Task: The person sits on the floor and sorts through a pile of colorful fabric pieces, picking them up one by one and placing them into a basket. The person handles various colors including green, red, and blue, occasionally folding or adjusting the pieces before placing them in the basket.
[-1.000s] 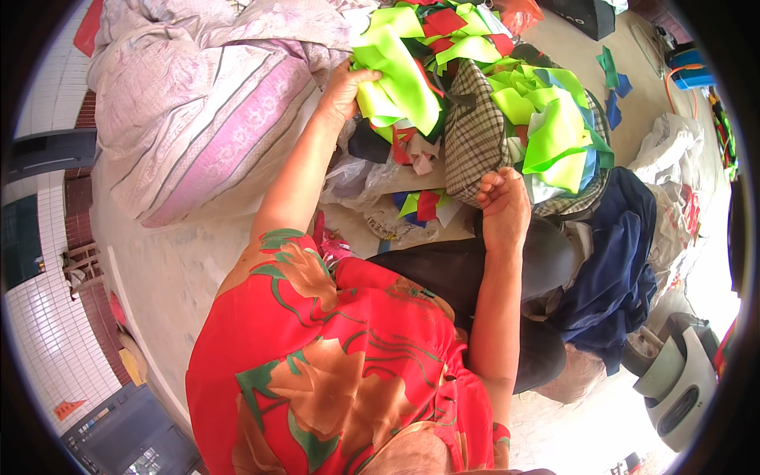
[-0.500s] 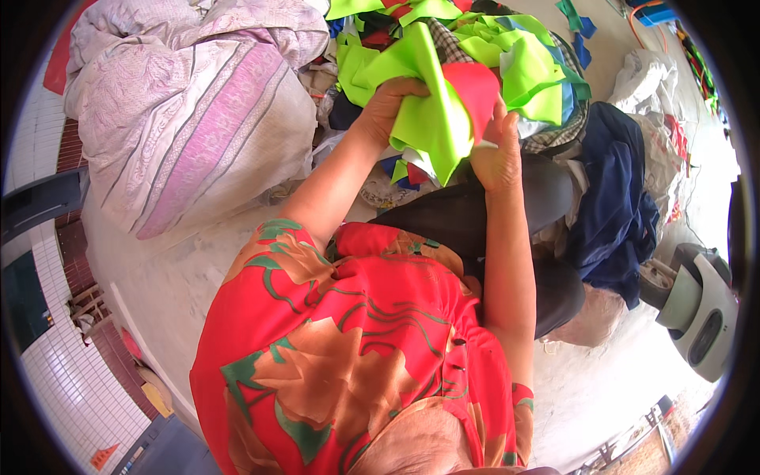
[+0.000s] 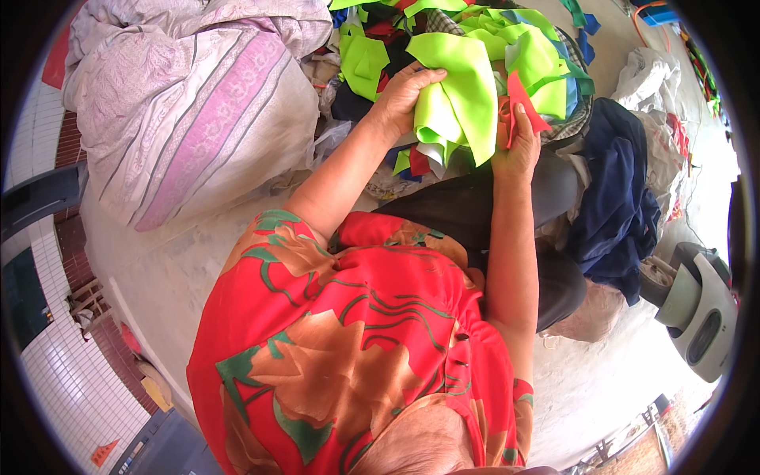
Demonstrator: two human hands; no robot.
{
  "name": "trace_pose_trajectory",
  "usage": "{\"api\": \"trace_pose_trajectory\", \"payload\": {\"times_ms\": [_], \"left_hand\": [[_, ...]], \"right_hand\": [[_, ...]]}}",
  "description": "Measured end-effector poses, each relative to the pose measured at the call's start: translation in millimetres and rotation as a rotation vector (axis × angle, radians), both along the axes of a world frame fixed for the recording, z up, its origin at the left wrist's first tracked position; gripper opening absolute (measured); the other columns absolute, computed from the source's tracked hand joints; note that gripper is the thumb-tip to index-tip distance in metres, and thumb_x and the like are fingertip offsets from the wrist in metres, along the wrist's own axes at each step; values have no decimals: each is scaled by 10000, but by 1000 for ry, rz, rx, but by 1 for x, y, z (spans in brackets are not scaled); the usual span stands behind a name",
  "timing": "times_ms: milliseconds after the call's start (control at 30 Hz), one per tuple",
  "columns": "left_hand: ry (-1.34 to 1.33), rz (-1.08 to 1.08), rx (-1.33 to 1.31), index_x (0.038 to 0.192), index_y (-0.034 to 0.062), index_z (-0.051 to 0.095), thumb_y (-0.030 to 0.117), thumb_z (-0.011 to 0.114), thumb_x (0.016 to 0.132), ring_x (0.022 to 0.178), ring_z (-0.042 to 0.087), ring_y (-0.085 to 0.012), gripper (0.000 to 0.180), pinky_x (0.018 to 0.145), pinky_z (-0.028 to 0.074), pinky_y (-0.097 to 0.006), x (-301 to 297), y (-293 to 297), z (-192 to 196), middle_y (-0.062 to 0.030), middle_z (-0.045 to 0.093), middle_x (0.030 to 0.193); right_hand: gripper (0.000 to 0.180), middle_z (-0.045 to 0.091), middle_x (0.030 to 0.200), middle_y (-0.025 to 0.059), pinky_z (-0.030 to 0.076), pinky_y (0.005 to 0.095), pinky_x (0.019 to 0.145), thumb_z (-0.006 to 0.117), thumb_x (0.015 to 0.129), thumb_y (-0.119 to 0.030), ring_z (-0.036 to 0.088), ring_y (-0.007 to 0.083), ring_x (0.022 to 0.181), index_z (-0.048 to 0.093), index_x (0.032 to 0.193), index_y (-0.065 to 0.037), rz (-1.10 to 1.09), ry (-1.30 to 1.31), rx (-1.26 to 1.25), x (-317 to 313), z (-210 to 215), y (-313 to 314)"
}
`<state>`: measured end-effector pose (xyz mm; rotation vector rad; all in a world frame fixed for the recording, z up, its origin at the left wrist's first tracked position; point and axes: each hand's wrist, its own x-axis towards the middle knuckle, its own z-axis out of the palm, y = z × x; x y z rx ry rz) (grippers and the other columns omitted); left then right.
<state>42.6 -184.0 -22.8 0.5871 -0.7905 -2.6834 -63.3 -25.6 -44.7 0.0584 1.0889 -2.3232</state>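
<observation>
Pinched in my left hand is a lime-green fabric piece, which hangs down in folds in front of me. A smaller red fabric scrap is gripped by my right hand, its thumb pressed over the cloth. The two fabrics are apart at the top; whether they touch lower down I cannot tell. Just beyond both hands rises a heap of lime-green scraps, mixed with red, blue and dark pieces. A few white, red and green bits lie below the green piece.
A large pale cloth bundle with a pink stripe stands at the left. Dark blue cloth lies to the right of my bent leg. Clear plastic bags sit farther right, above a grey-white machine.
The red scrap has come away from the green piece and moved right with my right hand. The green piece now hangs more spread out from my left hand.
</observation>
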Motion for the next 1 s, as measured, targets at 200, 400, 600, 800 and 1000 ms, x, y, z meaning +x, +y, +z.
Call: {"api": "trace_pose_trajectory", "payload": {"times_ms": [200, 400, 600, 800, 1000], "left_hand": [[-154, 91, -171, 1067, 5, 550, 61, 660, 802, 847, 648, -196, 292, 751, 552, -333, 0, 11, 5, -110, 633, 976], [-128, 16, -333, 1048, -14, 573, 85, 638, 827, 772, 636, -152, 250, 657, 544, -290, -9, 25, 18, -100, 641, 915], [-83, -28, -209, 1030, 26, 591, 167, 686, 818, 765, 629, -141, 272, 693, 541, -284, -11, 18, 17, -63, 634, 906], [10, 26, 53, 986, 55, 595, 240, 652, 847, 805, 631, -173, 238, 714, 548, -333, -8, 2, 4, -66, 620, 941], [69, -100, -12, 1084, 40, 539, 333, 692, 810, 835, 624, -173, 429, 758, 530, -315, -5, 19, 14, -74, 613, 946]], "right_hand": [[348, 574, 1117, 65, 464, 283, 846, 621, 852, -99, 560, 153, 983, 502, 1173, -35, 41, 146, 205, 15, 18, -8], [580, 540, 1165, 98, 415, 318, 901, 695, 792, -269, 529, 174, 1036, 458, 1248, 0, 319, 458, 153, 32, 44, -10], [327, 616, 996, 101, 502, 314, 776, 580, 778, -12, 616, 207, 862, 556, 1103, 5, 94, 114, 187, 18, 28, -8], [478, 539, 1187, 172, 495, 406, 882, 528, 823, -84, 576, 298, 1041, 414, 1280, -3, 107, -50, -254, 6, 16, 6], [460, 561, 1142, 161, 493, 384, 864, 537, 813, -56, 585, 276, 1004, 432, 1256, 11, 103, -1, -78, 14, 31, 5]]}}
